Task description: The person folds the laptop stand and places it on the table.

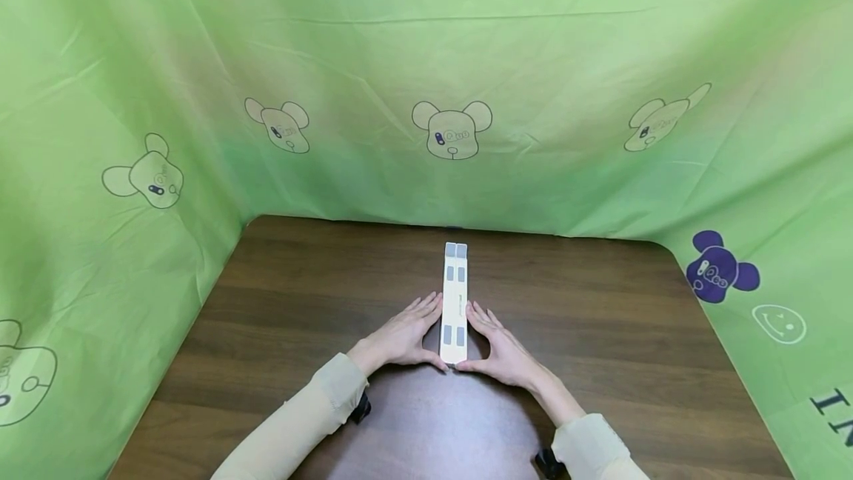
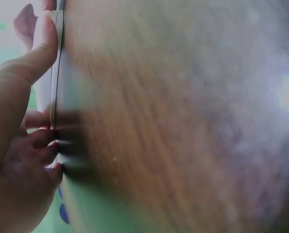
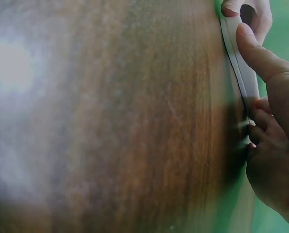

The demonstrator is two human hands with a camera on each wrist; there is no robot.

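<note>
A white folded laptop stand (image 1: 455, 310) with grey pads lies lengthwise on the table, its long axis pointing away from me. On its left side, my left hand (image 1: 403, 335) touches the edge with extended fingertips, the thumb at the near end. My right hand (image 1: 503, 350) mirrors this on the right side, its thumb also by the near end. In the left wrist view the stand's thin edge (image 2: 60, 68) shows beside the thumb (image 2: 45, 41). The right wrist view has the stand's side (image 3: 239, 63) running between the right thumb (image 3: 253, 48) and the tabletop.
A dark brown wooden table (image 1: 320, 280) lies beneath the hands. Green cloth (image 1: 453, 191) printed with bear heads hangs along its back and both sides. Dark wrist cameras are strapped below both pale sleeves (image 1: 300, 421).
</note>
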